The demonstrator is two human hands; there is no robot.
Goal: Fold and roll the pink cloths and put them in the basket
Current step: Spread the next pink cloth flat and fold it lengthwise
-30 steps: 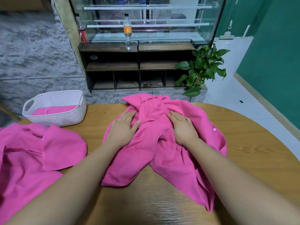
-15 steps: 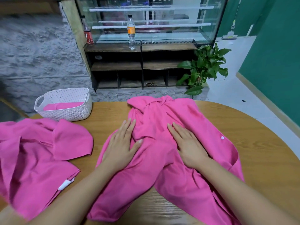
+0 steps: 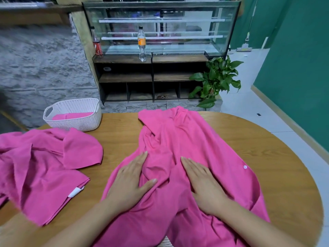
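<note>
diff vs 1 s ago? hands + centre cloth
The left hand and right hand slid back toward the person, flat on the centre pink cloth. It went from bunched to spread longer along the table. Nothing was gripped or released. Unchanged: the crumpled pink cloth on the left, the white basket and the stored pink cloth inside it.

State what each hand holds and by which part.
Nothing is held. The left hand and right hand lie flat on the middle of the pink cloth.

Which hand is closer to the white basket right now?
Left. The left hand presses the middle cloth, right of the basket; the right hand lies farther right.
</note>
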